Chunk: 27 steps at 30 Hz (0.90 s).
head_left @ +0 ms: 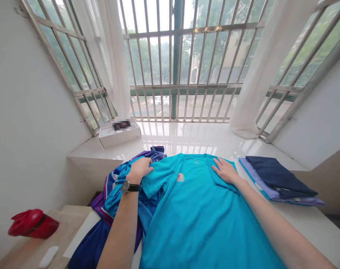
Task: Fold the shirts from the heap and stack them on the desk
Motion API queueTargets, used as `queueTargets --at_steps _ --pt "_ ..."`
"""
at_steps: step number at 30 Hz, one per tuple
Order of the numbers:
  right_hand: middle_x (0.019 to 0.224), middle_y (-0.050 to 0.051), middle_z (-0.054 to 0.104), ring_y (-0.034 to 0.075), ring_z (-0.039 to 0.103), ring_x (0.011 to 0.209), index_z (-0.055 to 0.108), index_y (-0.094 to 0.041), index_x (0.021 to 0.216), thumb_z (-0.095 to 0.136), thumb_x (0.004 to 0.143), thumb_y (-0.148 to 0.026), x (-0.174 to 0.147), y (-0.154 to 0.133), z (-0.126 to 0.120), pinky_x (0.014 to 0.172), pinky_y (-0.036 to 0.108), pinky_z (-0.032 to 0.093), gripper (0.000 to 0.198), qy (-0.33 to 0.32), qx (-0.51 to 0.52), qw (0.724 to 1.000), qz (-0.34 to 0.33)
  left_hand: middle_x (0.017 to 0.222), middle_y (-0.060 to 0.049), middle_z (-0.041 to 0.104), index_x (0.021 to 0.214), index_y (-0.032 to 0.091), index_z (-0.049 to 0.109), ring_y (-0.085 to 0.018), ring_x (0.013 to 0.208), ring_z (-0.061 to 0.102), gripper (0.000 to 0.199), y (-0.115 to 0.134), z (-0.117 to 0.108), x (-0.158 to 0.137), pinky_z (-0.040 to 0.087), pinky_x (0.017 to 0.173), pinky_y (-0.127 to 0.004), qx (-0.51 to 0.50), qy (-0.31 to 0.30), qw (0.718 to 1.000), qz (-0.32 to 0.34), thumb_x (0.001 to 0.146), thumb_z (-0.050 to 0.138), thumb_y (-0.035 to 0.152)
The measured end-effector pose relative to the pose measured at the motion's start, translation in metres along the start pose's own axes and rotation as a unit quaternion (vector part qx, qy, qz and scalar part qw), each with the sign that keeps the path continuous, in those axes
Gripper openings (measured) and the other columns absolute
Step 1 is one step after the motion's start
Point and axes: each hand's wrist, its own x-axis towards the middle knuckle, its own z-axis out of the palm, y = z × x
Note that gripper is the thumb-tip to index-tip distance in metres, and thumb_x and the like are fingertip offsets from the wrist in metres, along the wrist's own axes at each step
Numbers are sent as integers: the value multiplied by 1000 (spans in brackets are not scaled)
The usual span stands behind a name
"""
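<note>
A turquoise T-shirt (203, 216) lies spread before me with its collar toward the window and a small print on its chest. At the sleeve on the left, my left hand (140, 170), with a watch on its wrist, has its fingers curled closed on the cloth. My right hand (225, 171) rests flat on the shoulder and folded-over sleeve at the right, fingers outstretched. Beneath and beside my left forearm is a rumpled pile of blue and purple clothes (102, 224). The shirt's lower hem is out of view.
On the right lies a stack of folded clothes (276, 177), dark navy on top. A white open box (119, 138) stands on the white sill (187, 136) before the barred window. At lower left are a red cup-like container (35, 224) and a white mouse-like object (48, 257).
</note>
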Motion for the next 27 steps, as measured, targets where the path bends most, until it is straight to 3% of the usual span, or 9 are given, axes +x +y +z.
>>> queueTargets --at_steps 8,16,20,27 --pt "158 13 33 27 30 145 35 -18 150 28 96 -54 -2 17 3 118 44 23 66 4 2 1000 3 105 -10 69 98 21 63 -27 100 65 14 18 3 -1 47 74 -30 -7 88 995 54 91 53 29" --pt "158 14 34 27 31 145 36 -18 150 30 96 -53 -6 39 5 117 44 25 65 10 -10 1000 12 100 -11 70 108 21 55 -29 94 67 20 47 8 6 47 70 -32 1 82 995 48 97 45 34" --pt "158 14 32 28 29 146 35 -17 150 30 95 -53 -8 37 1 118 45 23 66 3 7 1000 18 97 -11 70 110 22 53 -30 92 67 21 41 1 13 46 71 -32 -13 73 997 28 94 49 35" --pt "153 16 41 34 35 142 45 -16 144 46 87 -49 -6 21 -20 116 49 27 66 33 97 993 54 100 -7 69 101 22 57 -24 97 64 20 22 -13 32 46 75 -28 -105 115 988 -1 85 61 33"
